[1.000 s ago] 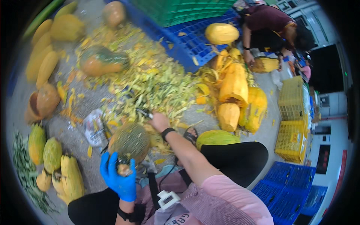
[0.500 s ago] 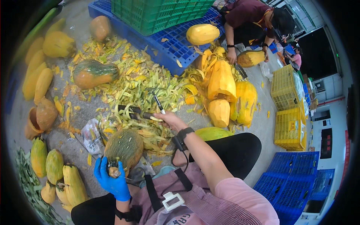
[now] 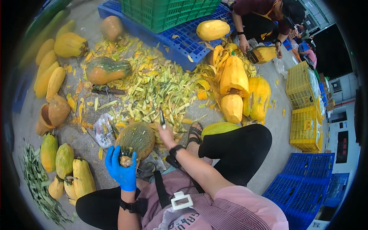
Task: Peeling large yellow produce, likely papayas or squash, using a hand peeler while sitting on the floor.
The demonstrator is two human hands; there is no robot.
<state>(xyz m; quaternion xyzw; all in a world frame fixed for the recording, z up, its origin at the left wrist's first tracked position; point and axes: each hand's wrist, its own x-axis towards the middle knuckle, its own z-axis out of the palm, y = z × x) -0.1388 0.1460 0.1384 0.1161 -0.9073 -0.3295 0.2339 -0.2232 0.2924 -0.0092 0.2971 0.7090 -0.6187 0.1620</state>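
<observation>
Clasping the pale stem end [image 3: 125, 161] of a round, mottled green-brown pumpkin [image 3: 137, 138] in the blue-gloved left grip [image 3: 123, 169], holding it at near centre. Clenching the bare right grip [image 3: 166, 136] around a slim black-and-silver tool [image 3: 163, 122], just right of the pumpkin, pointing it toward a heap of curled yellow-green peelings [image 3: 161, 84]. Facing a smooth green-and-orange squash [image 3: 105, 71], far left, and peeled orange pumpkins [image 3: 234, 78], far right.

Even, fairly bright light; soft shadows; black fisheye rim; outer edges bowed; upper left hazy, blurred.
</observation>
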